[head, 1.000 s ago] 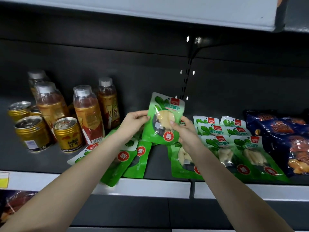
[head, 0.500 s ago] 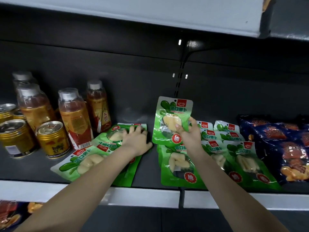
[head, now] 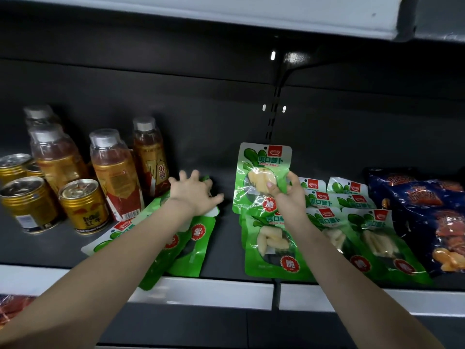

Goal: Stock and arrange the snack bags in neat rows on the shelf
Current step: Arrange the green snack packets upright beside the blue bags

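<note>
Setting: dark shop shelf (head: pixel 226 248) with a white front rail, set under a pale upper shelf (head: pixel 226 13) and backed by a black panel.
Right hand: right hand (head: pixel 289 200) is raised above the shelf floor, with thumb and fingers pinched on the lower middle of an upright green snack bag (head: pixel 261 172); the bag is held off the shelf, label facing the camera.
Left hand: left hand (head: pixel 193 195) is laid palm down, fingers spread wide and nothing gripped, on a loose skewed pile of green bags (head: pixel 191 248) that overhangs the rail.
Arranged rows: more green bags (head: pixel 352 222) are laid flat in overlapping rows under and to the right of the held bag.
Left side: amber drink bottles (head: pixel 113 172) and gold cans (head: pixel 80 205) are stood upright beside the loose pile.
Far right: dark blue snack packs (head: pixel 422 212) are laid next to the green rows.
</note>
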